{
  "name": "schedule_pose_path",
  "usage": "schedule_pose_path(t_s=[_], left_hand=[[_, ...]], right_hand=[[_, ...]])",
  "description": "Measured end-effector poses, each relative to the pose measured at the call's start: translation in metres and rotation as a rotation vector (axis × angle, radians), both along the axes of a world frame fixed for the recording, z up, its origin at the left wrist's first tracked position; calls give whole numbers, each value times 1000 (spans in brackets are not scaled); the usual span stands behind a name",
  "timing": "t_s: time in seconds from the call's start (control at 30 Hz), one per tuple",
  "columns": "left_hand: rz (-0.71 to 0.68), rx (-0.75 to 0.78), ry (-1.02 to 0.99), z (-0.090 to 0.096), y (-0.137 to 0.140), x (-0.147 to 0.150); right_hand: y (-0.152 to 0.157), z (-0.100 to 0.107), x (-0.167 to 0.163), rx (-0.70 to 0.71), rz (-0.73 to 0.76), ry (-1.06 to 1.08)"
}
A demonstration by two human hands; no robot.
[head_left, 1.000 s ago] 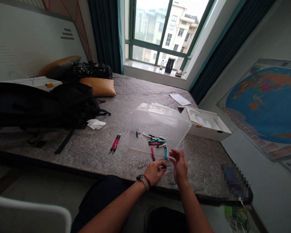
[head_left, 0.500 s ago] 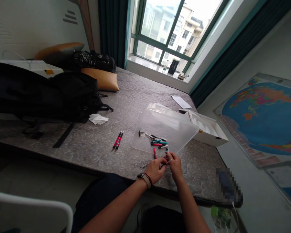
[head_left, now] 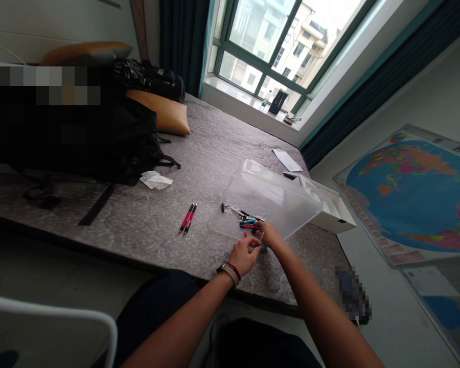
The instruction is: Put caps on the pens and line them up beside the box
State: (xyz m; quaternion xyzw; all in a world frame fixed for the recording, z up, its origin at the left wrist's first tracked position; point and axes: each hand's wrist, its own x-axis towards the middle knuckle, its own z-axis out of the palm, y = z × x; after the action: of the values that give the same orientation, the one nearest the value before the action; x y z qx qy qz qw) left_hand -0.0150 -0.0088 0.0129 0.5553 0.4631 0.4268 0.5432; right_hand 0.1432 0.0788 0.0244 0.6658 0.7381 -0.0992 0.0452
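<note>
My left hand (head_left: 244,255) is closed, its fingertips pinching a thin, pale pen part (head_left: 261,238) that points up. Beyond it, my right hand (head_left: 270,235) reaches over the near edge of a clear plastic sheet (head_left: 279,202), fingertips at a pile of pen parts (head_left: 248,221). Those fingertips are partly hidden, so whether they grip a piece does not show. The pile mixes black, white, teal and red pieces. A red pen barrel (head_left: 246,234) shows just past my left fingers. To the left, two red-and-black pens (head_left: 187,219) lie side by side.
A crumpled tissue (head_left: 156,180) and a black backpack (head_left: 134,138) lie on the left of the grey mattress (head_left: 214,138). An open white box (head_left: 329,212) stands behind the sheet, near a white paper (head_left: 287,160). The mattress edge runs close below my wrists.
My right hand has left my left hand and moved forward to the pen parts. The left hand stays in about the same place, now pinching the thin part alone. The view has shifted slightly.
</note>
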Motion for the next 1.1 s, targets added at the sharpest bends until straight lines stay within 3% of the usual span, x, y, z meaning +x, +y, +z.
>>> schedule_pose_path(t_s=[0.37,0.63,1.1], left_hand=[[-32,1,66,-11,-1,3],[-25,-9,50,-7,1,1],[-18,-1,11,-9,2,2]], right_hand=[[35,15,12,27,-25,-125],[72,7,-3,-40,54,-186],[72,-2,-12,-35,170,-173]])
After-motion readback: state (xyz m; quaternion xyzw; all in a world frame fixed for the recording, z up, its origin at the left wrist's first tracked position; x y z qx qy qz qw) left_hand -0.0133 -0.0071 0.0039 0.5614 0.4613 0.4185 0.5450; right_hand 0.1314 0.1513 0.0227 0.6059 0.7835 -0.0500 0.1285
